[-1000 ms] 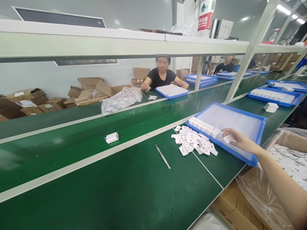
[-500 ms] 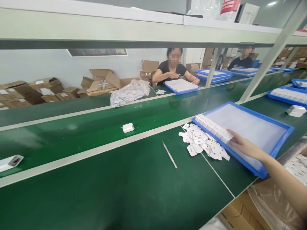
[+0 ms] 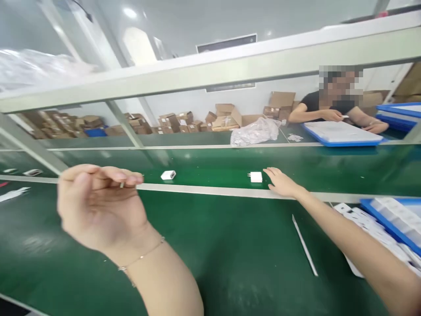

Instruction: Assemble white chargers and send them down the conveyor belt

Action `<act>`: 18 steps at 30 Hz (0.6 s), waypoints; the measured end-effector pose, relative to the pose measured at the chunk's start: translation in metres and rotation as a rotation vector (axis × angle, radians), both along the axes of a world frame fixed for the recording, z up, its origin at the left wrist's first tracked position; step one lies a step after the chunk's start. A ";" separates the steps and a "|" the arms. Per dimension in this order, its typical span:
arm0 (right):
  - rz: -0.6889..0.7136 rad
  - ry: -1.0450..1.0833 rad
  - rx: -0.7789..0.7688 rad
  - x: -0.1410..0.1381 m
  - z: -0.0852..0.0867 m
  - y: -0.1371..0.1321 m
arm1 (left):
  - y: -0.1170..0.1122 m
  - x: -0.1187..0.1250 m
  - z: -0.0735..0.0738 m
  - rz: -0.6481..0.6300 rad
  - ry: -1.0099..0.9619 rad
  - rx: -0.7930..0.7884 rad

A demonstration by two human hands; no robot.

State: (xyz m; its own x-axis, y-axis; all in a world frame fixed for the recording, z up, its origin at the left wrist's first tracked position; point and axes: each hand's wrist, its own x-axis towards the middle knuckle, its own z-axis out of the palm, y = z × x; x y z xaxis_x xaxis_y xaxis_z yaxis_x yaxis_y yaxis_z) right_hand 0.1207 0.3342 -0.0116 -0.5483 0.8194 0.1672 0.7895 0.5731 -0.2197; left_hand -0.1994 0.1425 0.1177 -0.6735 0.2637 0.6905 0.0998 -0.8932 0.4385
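Observation:
My right hand [image 3: 279,181] reaches over the green belt, its fingers apart just right of a white plug charger [image 3: 256,177] whose prongs point left. A small gap shows between fingertips and charger. My left hand [image 3: 103,206] is raised in the left foreground, palm turned up and fingers loosely curled, with nothing visible in it. Another white charger housing [image 3: 168,175] lies on the belt between the two hands. On the bench below my right hand rests a slim craft knife [image 3: 305,245]. My right forearm partly hides a pile of flat white pieces [image 3: 368,228].
A blue tray [image 3: 368,204] holding a row of white chargers stands at the right edge. Across the belt, a person [image 3: 312,107] works over another blue tray [image 3: 345,142], beside a clear plastic bag [image 3: 255,131]. A metal shelf beam [image 3: 210,72] spans overhead.
My right hand has left the row of chargers in the blue tray and moved to the charger on the belt. My left hand has come into view. The view has swung left.

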 end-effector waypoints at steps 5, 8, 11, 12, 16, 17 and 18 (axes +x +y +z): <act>-0.083 0.097 -0.066 -0.045 -0.012 0.029 | 0.004 0.022 -0.004 -0.036 0.278 -0.118; -0.085 0.182 -0.116 -0.035 0.001 0.013 | 0.017 0.044 -0.013 -0.070 0.560 -0.407; -0.017 0.273 -0.132 -0.020 0.026 -0.026 | 0.039 0.075 -0.028 -0.105 0.992 -0.770; 0.020 0.304 -0.131 -0.015 0.037 -0.043 | 0.046 0.088 -0.034 -0.113 1.135 -0.862; 0.305 0.564 -0.044 0.001 0.081 -0.112 | 0.056 0.135 -0.050 -0.310 1.385 -0.888; 0.370 0.625 -0.015 0.009 0.089 -0.125 | 0.056 0.142 -0.053 -0.362 1.365 -0.810; 0.395 0.669 0.014 0.020 0.095 -0.133 | 0.054 0.147 -0.054 -0.394 1.332 -0.721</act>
State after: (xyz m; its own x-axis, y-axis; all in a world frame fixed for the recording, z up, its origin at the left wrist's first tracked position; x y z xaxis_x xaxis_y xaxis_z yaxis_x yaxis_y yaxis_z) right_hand 0.1410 0.2008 0.0836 -0.5782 0.5794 0.5745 0.2284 0.7909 -0.5678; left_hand -0.0520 0.1966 0.0633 0.4852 0.7945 0.3652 0.5685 -0.6040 0.5586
